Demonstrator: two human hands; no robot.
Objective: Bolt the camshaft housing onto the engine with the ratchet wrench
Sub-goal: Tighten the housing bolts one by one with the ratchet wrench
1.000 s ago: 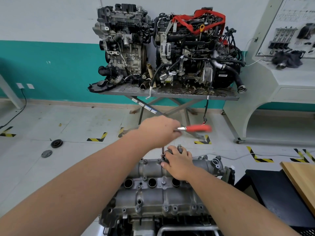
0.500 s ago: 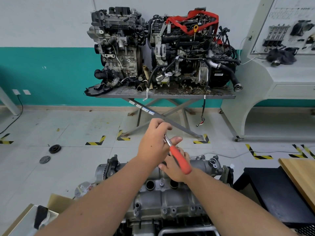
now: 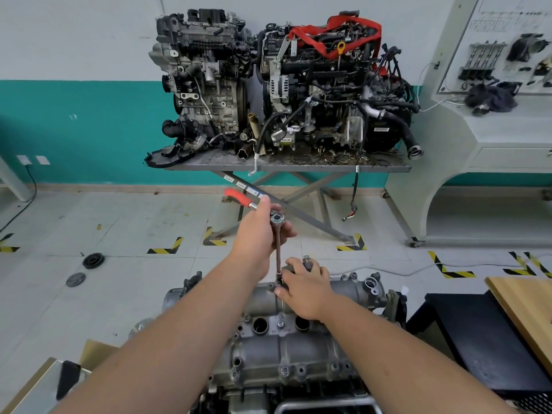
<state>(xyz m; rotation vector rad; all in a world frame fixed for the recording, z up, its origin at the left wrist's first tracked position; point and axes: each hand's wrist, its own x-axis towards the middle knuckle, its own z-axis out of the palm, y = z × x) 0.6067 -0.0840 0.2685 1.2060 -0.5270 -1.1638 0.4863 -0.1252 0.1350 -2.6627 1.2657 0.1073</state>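
A grey cast camshaft housing (image 3: 277, 348) lies on top of the engine just below me, with round plug holes and small bolts along its edges. My left hand (image 3: 260, 231) grips the ratchet wrench (image 3: 277, 218) near its head; the red handle (image 3: 238, 197) points up and to the left. A long extension bar (image 3: 278, 252) runs straight down from the head to a bolt on the housing's far edge. My right hand (image 3: 304, 286) rests on the housing and pinches the lower end of the bar at the bolt.
Two engines (image 3: 280, 85) stand on a scissor lift table (image 3: 286, 167) against the wall ahead. A white training console (image 3: 490, 138) is at the right. A black stand (image 3: 478, 339) and wooden board (image 3: 528, 312) sit at the near right. Two round discs (image 3: 86, 268) lie on the floor at the left.
The red handle has swung round from the right, past the near side, to point up and left. My right hand has stayed at the bolt.
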